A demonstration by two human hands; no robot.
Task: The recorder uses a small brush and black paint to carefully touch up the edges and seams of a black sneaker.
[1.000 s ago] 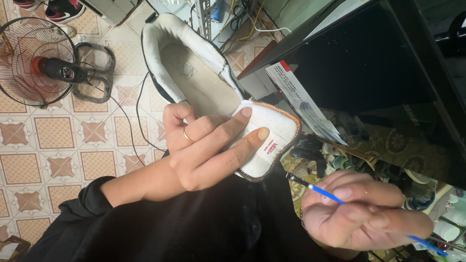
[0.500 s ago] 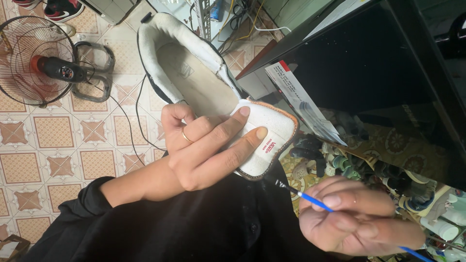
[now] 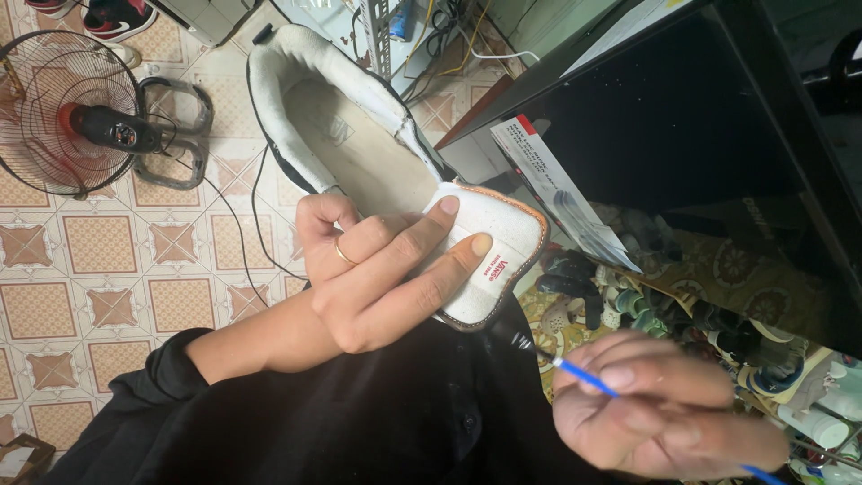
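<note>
Overhead, the left hand [image 3: 377, 278] grips a white shoe [image 3: 359, 153] from below, fingers wrapped around its heel, two fingertips pressed flat on the pale sole edge beside a small red label. The shoe is held up over a black-clothed lap, its opening facing the camera. Lower right, the right hand [image 3: 664, 413], blurred, pinches a thin blue brush [image 3: 588, 379] between its closed fingers, well apart from the shoe. A floor fan [image 3: 72, 117] stands on the patterned tile floor [image 3: 99, 287] at upper left.

White shoe [image 3: 377, 153] (brown-edged heel); blue brush [image 3: 584, 377]; orange-patterned floor tiles [image 3: 90, 242].
</note>
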